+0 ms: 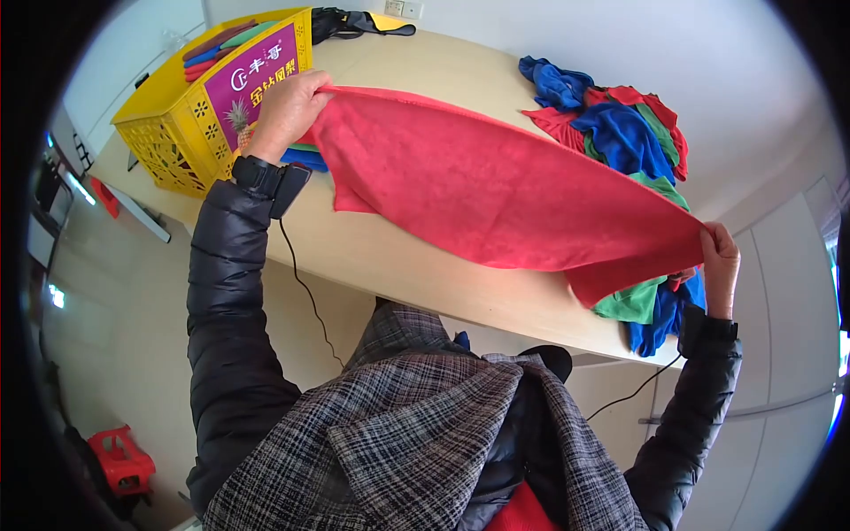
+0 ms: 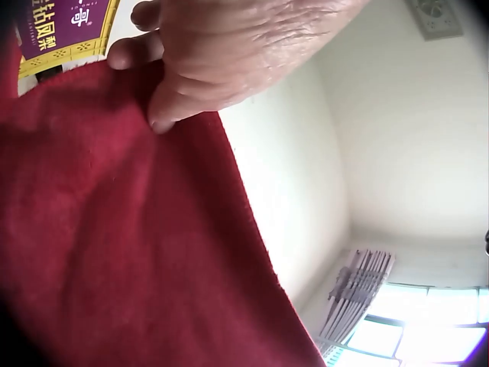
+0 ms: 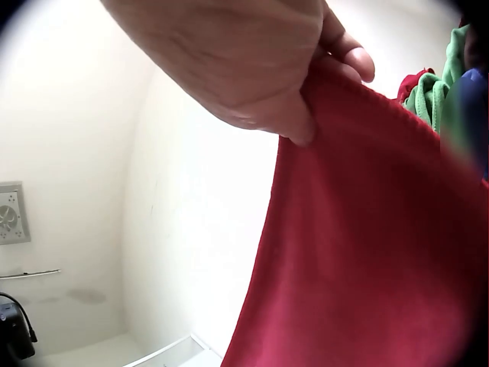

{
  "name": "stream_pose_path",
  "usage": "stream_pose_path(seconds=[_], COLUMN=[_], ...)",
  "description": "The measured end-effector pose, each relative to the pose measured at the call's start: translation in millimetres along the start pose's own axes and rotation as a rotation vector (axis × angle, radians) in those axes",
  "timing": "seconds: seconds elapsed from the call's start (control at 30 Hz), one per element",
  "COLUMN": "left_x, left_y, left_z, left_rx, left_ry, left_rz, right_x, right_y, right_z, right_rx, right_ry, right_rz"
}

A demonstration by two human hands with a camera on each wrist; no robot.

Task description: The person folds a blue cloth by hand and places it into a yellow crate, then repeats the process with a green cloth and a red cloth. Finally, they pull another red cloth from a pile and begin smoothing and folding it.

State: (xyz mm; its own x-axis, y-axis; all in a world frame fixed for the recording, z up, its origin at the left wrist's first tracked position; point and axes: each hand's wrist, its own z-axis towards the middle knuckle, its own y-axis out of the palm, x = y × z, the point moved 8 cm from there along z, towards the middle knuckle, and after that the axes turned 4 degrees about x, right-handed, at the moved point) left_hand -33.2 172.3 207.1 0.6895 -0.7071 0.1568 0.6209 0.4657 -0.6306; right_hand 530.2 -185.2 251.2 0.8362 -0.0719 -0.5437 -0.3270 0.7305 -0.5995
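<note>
A red cloth [image 1: 496, 186] is stretched between both hands above the table, its upper edge taut and slanting down to the right. The left hand [image 1: 289, 111] pinches its left corner beside the yellow crate; in the left wrist view the thumb of that hand [image 2: 237, 57] lies over the red cloth [image 2: 153, 229]. At the other end the right hand [image 1: 722, 265] pinches the right corner, and the right wrist view has this hand [image 3: 244, 69] with its thumb on the cloth [image 3: 367, 229]. Part of the cloth pile is hidden behind the red cloth.
On the pale table [image 1: 425, 66] a yellow crate [image 1: 168, 133] with folded cloths [image 1: 232, 44] stands at the left. Crumpled red, blue and green cloths [image 1: 624, 146] lie at the right. A black strap [image 1: 354, 22] is at the back; a red stool [image 1: 122, 460] stands on the floor.
</note>
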Motion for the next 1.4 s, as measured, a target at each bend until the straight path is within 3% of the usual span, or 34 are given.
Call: stream_pose_path(seconds=[0.1,0.23,0.33,0.37,0.47,0.6,0.77,0.87,0.97,1.07,1.1,1.2,1.27,1.4], left_x=[-9.0,-38.2,-60.4,-64.8,-73.6,-75.4,-109.7,-111.9,-120.0,-113.5,-109.0,-86.4,-58.2,44.5], left_y=[-4.2,-9.7,-17.7,-18.9,-28.3,-4.7,95.5,147.6,176.3,195.5,200.6,197.3,189.4,158.5], left_z=[-0.9,2.8,0.1,-2.1,-4.2,-7.4,-16.4,-25.4,-40.5,-42.8,-41.1,-34.5,-30.6,-27.2], left_rx=[0.009,-0.071,-0.185,-0.19,-0.054,-0.031,-0.154,-0.108,0.062,-0.039,-0.087,-0.085,-0.091,-0.161], left_ry=[0.085,-0.036,-0.348,-0.345,-0.448,-0.569,-0.766,-0.885,-1.014,-0.924,-0.875,-0.766,-0.71,-0.56], left_rz=[0.007,-0.156,-0.698,-0.7,-1.315,-1.526,-1.522,-1.383,-1.184,-1.188,-1.193,-1.108,-1.069,-0.875], right_x=[8.7,7.2,14.5,16.4,17.1,24.3,85.6,112.8,127.0,131.2,123.7,80.3,46.4,-22.7], right_y=[-1.1,-11.9,-29.0,-35.4,-48.1,-26.6,44.0,98.2,144.5,179.0,186.3,218.6,238.6,279.1], right_z=[-5.0,-6.1,-5.8,-6.1,-4.7,0.9,22.0,30.0,27.0,19.2,16.7,-6.7,-18.1,-40.4], right_rx=[-0.06,-0.05,-0.039,-0.034,-0.104,-0.169,-0.17,-0.242,-0.297,-0.365,-0.367,-0.46,-0.488,-0.561], right_ry=[0.007,0.005,0.053,0.072,0.121,0.221,0.383,0.323,0.342,0.39,0.399,0.681,0.697,0.688], right_rz=[0.016,0.01,0.087,0.127,0.116,0.239,0.377,0.217,0.197,0.173,0.172,0.492,0.613,0.81])
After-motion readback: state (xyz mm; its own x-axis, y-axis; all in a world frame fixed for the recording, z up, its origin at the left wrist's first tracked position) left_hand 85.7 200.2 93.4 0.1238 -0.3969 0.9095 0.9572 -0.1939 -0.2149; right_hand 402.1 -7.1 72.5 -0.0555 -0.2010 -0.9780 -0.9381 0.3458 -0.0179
